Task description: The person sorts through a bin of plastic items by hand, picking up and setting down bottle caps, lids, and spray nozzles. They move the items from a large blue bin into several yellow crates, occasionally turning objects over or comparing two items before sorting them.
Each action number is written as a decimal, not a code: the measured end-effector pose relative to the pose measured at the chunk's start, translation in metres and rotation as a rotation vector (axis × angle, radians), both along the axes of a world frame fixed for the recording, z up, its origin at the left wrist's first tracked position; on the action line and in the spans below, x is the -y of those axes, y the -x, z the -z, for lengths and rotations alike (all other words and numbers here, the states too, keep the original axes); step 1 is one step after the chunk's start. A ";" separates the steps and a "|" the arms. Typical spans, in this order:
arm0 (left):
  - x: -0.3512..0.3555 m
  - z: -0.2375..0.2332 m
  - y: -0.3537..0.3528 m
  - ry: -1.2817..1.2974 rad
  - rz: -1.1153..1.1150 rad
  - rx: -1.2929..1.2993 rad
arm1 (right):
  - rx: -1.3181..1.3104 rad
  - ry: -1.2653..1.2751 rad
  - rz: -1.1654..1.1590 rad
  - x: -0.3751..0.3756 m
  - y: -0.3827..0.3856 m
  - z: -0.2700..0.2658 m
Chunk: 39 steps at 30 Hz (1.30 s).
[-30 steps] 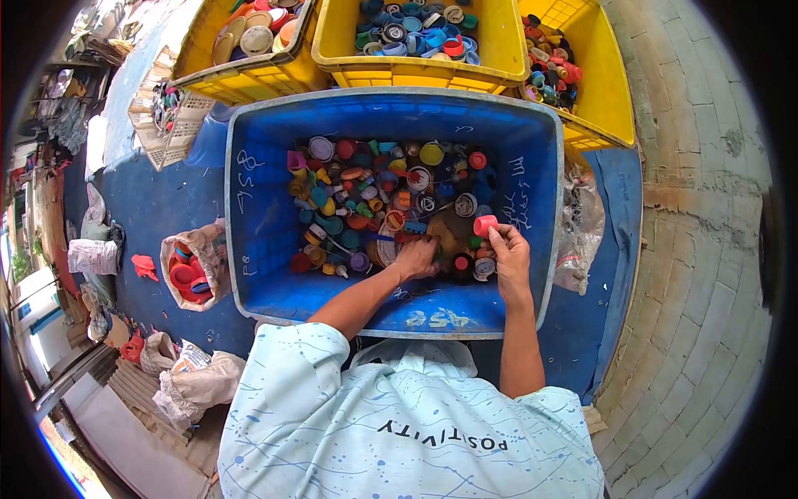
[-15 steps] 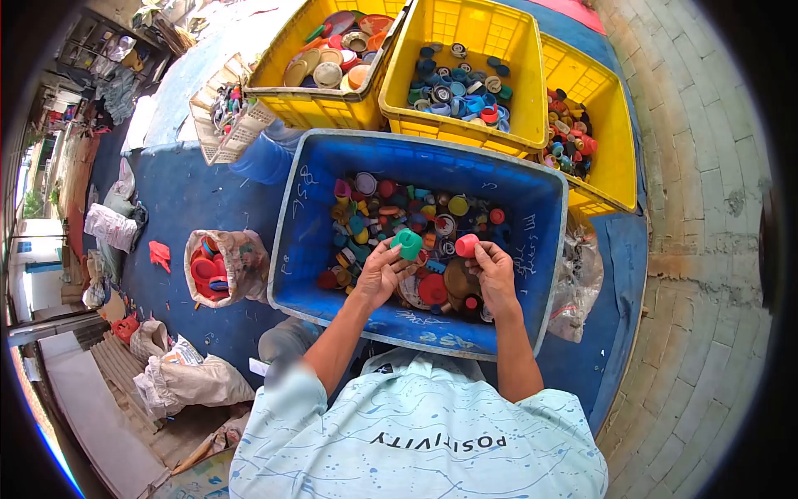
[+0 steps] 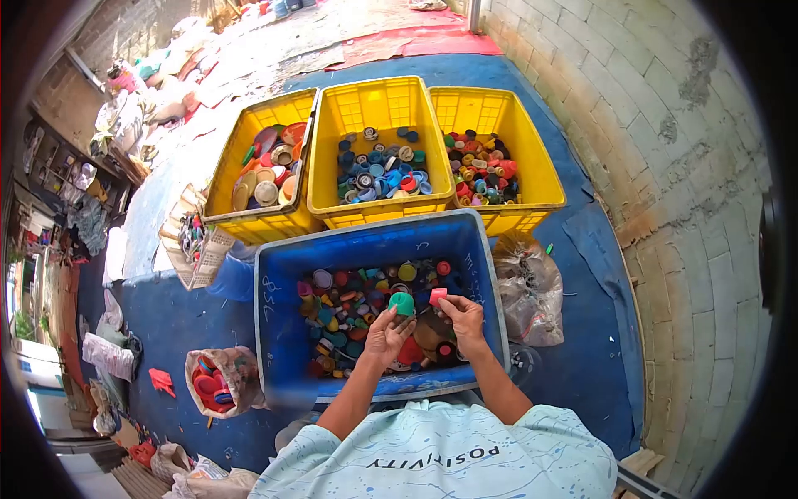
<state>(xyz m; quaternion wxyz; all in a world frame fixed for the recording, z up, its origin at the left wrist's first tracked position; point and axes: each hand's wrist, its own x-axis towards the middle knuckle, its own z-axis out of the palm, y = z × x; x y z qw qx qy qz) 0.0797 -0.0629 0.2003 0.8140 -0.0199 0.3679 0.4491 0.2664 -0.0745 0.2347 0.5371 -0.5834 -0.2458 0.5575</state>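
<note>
Over the near half of the blue crate (image 3: pixel 366 243), the left hand (image 3: pixel 387 334) grips a green cap (image 3: pixel 402 303) at its fingertips, the right hand (image 3: pixel 465 318) just beside it pinches a pink cap (image 3: pixel 437 296), and yellow crates (image 3: pixel 374 214) stand directly beyond both.

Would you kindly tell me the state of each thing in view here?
Left hand: holding green cap.
Right hand: holding pink cap.
Blue crate: open, partly filled with mixed caps.
Left yellow crate: open, holds larger lids.
Middle yellow crate: open, holds mostly blue caps.
Right yellow crate: open, holds mostly red caps.
Sack: open, red caps inside.
Plastic bag: crumpled, on the ground.
</note>
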 end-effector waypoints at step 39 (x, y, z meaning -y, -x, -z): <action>-0.011 0.101 0.146 0.325 0.006 -0.640 | 0.879 0.104 -0.785 -0.049 0.050 0.163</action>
